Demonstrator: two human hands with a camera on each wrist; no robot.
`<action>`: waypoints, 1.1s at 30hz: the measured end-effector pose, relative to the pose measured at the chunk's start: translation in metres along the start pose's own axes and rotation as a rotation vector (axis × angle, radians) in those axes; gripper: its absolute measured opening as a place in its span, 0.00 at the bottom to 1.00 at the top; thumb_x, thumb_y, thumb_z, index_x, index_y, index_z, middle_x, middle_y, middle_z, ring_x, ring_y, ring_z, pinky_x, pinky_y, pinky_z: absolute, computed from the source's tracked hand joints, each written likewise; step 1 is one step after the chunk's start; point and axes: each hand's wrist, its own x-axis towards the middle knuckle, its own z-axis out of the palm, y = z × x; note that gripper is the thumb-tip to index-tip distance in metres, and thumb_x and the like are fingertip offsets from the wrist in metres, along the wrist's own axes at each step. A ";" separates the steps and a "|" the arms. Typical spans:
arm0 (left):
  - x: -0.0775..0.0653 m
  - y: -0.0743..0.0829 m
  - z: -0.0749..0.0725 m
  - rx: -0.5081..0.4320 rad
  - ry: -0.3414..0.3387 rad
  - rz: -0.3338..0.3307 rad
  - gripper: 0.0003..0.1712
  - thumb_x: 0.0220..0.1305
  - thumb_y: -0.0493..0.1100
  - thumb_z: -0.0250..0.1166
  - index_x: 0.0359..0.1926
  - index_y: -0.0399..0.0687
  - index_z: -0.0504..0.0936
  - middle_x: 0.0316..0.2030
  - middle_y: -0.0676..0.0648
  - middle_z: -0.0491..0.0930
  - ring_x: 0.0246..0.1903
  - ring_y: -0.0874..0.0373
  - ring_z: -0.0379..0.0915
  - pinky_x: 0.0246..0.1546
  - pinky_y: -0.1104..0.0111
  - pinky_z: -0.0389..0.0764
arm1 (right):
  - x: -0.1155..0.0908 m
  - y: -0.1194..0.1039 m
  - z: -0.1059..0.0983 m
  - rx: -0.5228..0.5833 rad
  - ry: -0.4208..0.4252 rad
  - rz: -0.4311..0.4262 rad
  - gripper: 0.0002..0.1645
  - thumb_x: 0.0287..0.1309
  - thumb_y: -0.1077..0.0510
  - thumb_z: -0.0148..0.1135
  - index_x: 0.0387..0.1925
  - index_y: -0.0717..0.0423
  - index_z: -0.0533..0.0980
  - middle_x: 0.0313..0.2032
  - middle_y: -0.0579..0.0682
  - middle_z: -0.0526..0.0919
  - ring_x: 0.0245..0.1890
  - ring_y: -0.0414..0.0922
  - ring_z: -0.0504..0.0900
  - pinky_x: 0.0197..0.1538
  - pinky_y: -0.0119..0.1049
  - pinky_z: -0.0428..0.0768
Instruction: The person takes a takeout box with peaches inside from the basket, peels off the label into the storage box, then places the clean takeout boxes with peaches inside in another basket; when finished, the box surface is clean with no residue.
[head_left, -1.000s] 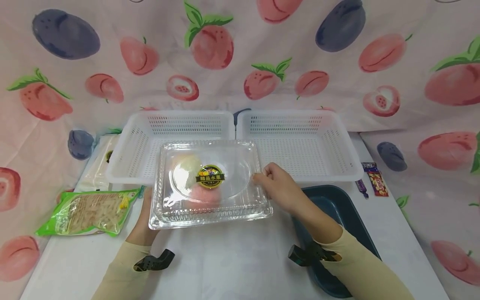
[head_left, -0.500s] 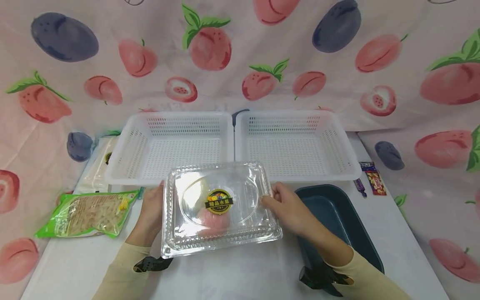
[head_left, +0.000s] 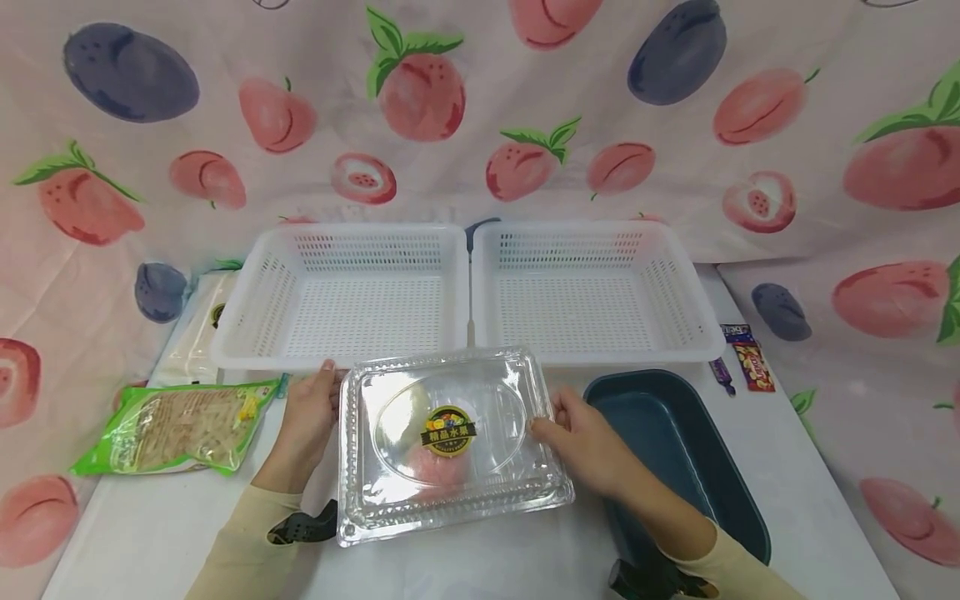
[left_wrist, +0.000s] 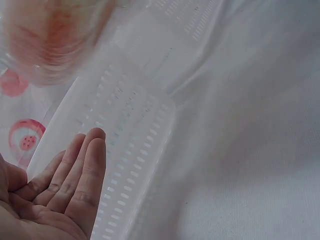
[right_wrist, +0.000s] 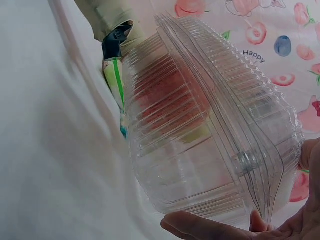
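Observation:
A clear plastic clamshell fruit box [head_left: 498, 500] with a round label [head_left: 447, 432] is held up over the front of the table. Through its lid show a pink-red round fruit [head_left: 438, 468] and a pale one [head_left: 401, 408]. My right hand [head_left: 596, 442] grips the box's right edge, thumb on the lid; in the right wrist view its fingers [right_wrist: 200, 226] reach under the box. My left hand [head_left: 306, 421], fingers extended, is beside the box's left edge and holds nothing. Its palm [left_wrist: 57, 210] shows in the left wrist view, apart from the blurred box.
Two white perforated baskets [head_left: 258, 363] [head_left: 600, 358] stand side by side at the back. A dark blue tray [head_left: 693, 442] lies on the right, small snack packets [head_left: 752, 367] beyond it. On the left lie a green-edged food bag [head_left: 180, 425] and a whitish bag [head_left: 198, 333].
The fruit box has come down toward me and slightly right in my right hand, uncovering the left basket's floor. My left hand, earlier mostly hidden behind the box, now shows beside it.

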 end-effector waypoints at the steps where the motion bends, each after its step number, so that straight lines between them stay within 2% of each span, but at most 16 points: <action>1: 0.000 0.000 0.000 -0.008 -0.007 0.001 0.37 0.86 0.56 0.37 0.60 0.24 0.75 0.35 0.56 0.83 0.35 0.70 0.81 0.39 0.77 0.86 | -0.001 0.002 0.000 -0.003 0.003 0.004 0.17 0.67 0.55 0.62 0.46 0.63 0.70 0.27 0.50 0.80 0.27 0.43 0.79 0.28 0.34 0.80; 5: 0.001 0.000 0.001 -0.048 -0.033 0.018 0.38 0.87 0.54 0.37 0.63 0.19 0.73 0.38 0.55 0.87 0.38 0.71 0.85 0.43 0.78 0.87 | -0.003 0.011 0.000 -0.015 0.018 0.007 0.16 0.66 0.55 0.62 0.43 0.63 0.70 0.25 0.49 0.78 0.25 0.42 0.77 0.26 0.33 0.79; 10: 0.001 0.001 0.002 -0.092 -0.069 0.038 0.38 0.87 0.54 0.37 0.64 0.18 0.72 0.37 0.56 0.88 0.37 0.69 0.87 0.44 0.75 0.88 | -0.006 0.020 0.000 -0.022 0.030 0.035 0.15 0.66 0.54 0.63 0.41 0.61 0.70 0.24 0.47 0.76 0.24 0.41 0.76 0.25 0.31 0.77; 18: 0.001 0.000 -0.001 -0.145 -0.119 0.054 0.38 0.87 0.53 0.37 0.64 0.17 0.70 0.37 0.54 0.90 0.38 0.64 0.89 0.47 0.70 0.90 | -0.007 0.034 -0.001 -0.105 0.039 0.055 0.17 0.66 0.50 0.64 0.36 0.56 0.68 0.20 0.44 0.67 0.20 0.39 0.65 0.22 0.30 0.65; 27: 0.003 -0.002 -0.001 -0.134 -0.124 0.058 0.37 0.88 0.52 0.36 0.63 0.18 0.71 0.36 0.54 0.90 0.38 0.63 0.90 0.47 0.69 0.90 | -0.009 0.039 -0.003 -0.125 0.027 0.062 0.18 0.67 0.48 0.63 0.36 0.56 0.66 0.20 0.44 0.65 0.19 0.38 0.61 0.21 0.29 0.61; 33: 0.004 -0.003 -0.001 -0.120 -0.116 0.051 0.39 0.87 0.56 0.37 0.63 0.20 0.72 0.37 0.54 0.90 0.39 0.63 0.90 0.47 0.69 0.90 | -0.007 0.043 -0.003 -0.147 0.048 0.099 0.18 0.68 0.48 0.62 0.36 0.56 0.67 0.21 0.45 0.66 0.20 0.40 0.62 0.22 0.30 0.62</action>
